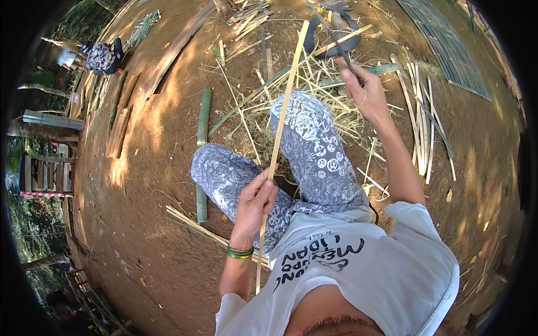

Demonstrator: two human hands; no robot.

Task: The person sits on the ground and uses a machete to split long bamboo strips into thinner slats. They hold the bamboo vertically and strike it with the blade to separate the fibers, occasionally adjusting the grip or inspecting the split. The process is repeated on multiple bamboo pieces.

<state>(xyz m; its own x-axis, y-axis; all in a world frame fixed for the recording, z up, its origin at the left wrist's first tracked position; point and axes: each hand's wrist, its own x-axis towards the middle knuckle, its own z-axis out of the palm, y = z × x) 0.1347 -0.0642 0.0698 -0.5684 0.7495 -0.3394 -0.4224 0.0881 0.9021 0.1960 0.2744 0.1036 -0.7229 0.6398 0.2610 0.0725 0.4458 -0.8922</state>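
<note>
My left hand [256,200] is closed around a long, thin pale bamboo strip [288,92], gripping it over my lap. The strip slants from near my shirt up past my knee, its far end by the right hand's tool. My right hand [364,89] is closed on a knife [332,35], whose long dark blade points away from me. The blade is close to the strip's far end; I cannot tell if they touch. Beyond my raised knee lies a tangle of bamboo shavings [358,124].
A green bamboo pole [204,115] lies left of my legs. Split strips [421,120] are bundled on the right. A dark ring [354,42], maybe a tire, lies ahead. A slatted panel [448,47] is at the far right. Another person [103,57] is at the far left.
</note>
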